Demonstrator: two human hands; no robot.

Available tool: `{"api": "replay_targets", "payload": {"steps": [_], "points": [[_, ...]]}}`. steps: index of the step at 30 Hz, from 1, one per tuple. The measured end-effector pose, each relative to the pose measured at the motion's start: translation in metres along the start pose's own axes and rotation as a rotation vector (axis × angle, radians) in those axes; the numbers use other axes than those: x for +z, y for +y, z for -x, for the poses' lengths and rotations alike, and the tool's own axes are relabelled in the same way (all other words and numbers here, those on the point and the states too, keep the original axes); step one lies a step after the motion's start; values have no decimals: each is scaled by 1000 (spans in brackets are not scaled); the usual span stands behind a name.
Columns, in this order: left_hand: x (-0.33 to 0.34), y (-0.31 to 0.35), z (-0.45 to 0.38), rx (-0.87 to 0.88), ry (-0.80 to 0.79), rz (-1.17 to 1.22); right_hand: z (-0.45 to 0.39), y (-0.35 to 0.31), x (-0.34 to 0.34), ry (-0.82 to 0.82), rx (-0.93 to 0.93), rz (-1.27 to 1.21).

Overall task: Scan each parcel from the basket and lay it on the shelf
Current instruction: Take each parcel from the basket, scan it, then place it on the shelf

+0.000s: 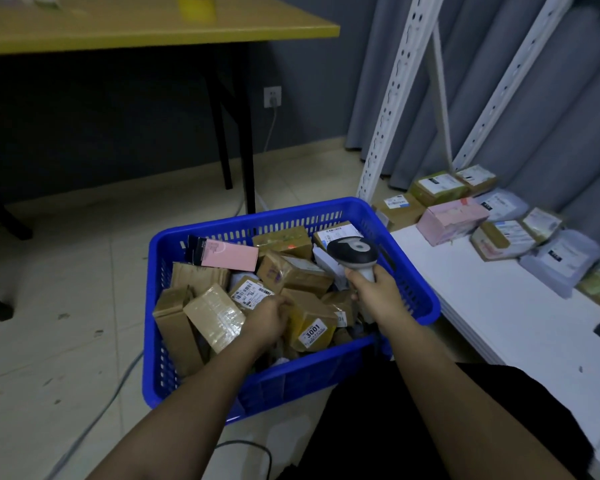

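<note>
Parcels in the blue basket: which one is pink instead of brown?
The flat pink box with a black end, lying at the far left of the blue plastic basket; the others are brown cardboard.

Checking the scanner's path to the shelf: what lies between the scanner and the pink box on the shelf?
In the head view, only the basket's right rim lies between the scanner and the pink box, then bare shelf.

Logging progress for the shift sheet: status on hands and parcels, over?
Right hand grips scanner. Left hand down in blue basket, fingers on a labelled parcel. Shelf part filled, nothing blocking.
</note>
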State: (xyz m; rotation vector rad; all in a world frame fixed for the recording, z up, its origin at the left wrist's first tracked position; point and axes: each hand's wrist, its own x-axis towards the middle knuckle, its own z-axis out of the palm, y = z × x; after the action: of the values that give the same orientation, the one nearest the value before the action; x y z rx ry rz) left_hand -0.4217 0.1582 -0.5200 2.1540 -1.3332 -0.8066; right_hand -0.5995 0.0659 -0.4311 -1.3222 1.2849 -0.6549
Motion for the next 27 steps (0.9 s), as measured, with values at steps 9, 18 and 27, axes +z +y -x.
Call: {"api": "replay_targets", "payload": {"steps": [9,18,27], "points": [[39,32,-2,45,-112,-210,-5,10,-14,-3,14,-23],[70,90,-32,-457,-53,-377,-26,28,-38,-15,48,-57],[27,48,-17,-424,210,441,-25,24,-67,-8,-7,-197]]}}
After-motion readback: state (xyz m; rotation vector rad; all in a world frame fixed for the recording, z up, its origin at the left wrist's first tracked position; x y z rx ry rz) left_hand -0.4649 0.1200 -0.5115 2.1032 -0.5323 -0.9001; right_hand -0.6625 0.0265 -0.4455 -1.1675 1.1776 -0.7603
